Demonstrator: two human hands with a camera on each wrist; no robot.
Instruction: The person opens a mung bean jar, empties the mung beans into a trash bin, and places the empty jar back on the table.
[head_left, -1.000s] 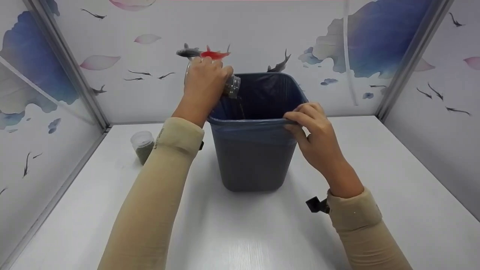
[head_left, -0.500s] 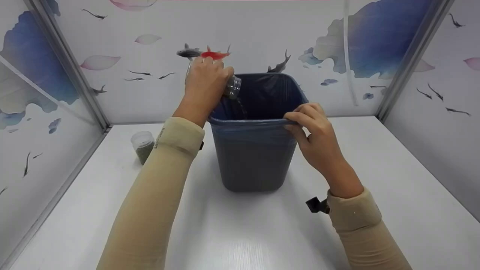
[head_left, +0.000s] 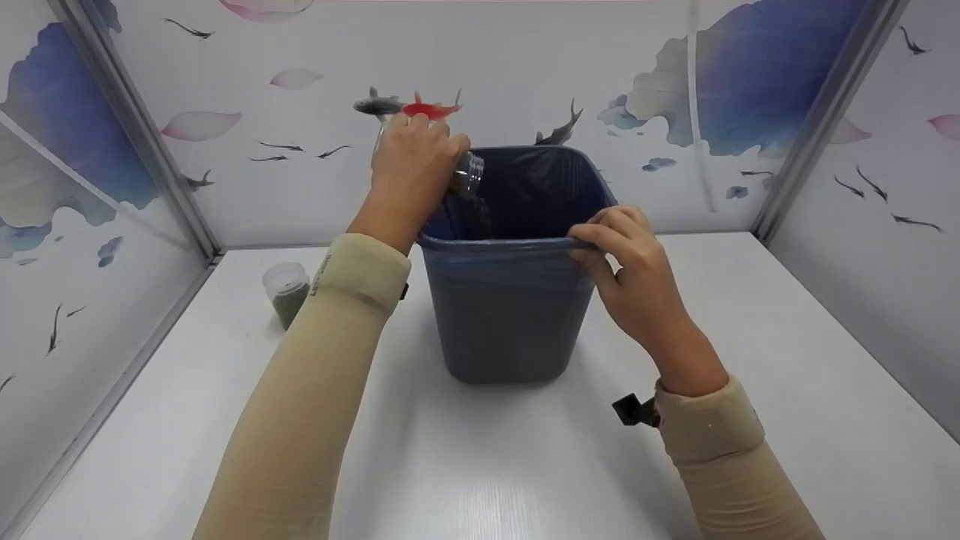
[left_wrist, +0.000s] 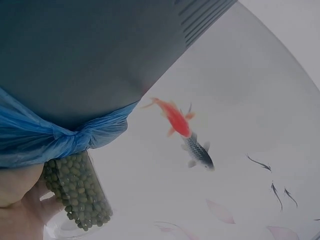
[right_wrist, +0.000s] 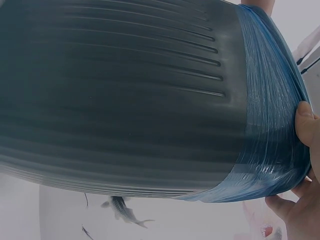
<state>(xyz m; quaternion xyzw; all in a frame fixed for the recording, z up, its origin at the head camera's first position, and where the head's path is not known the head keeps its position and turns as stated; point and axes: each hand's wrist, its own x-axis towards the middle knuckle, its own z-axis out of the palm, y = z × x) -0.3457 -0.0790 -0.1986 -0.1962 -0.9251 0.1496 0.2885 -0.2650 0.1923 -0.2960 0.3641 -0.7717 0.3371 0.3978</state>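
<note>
My left hand (head_left: 415,161) grips a clear jar (head_left: 471,172) tilted on its side, its mouth over the left part of a grey trash bin (head_left: 514,330). Small dark pieces fall from the mouth into the bin. The left wrist view shows green mung beans (left_wrist: 82,190) through the jar's wall. A blue bag (head_left: 506,259) lines the bin and folds over its rim. At the near right corner, my right hand (head_left: 634,259) pinches the lined rim, thumb outside; in the right wrist view its thumb (right_wrist: 304,122) presses on the bag. The bin's bottom is hidden.
A second clear jar (head_left: 285,292), partly filled with something green, stands on the white table (head_left: 480,457) at left, partly behind the left sleeve (head_left: 300,397). Printed panels (head_left: 300,187) with fish and petals enclose the table at the back and sides.
The stream from the jar's mouth looks thicker and darker than before. The jar and left hand have shifted very slightly right; the right hand and bin stay put.
</note>
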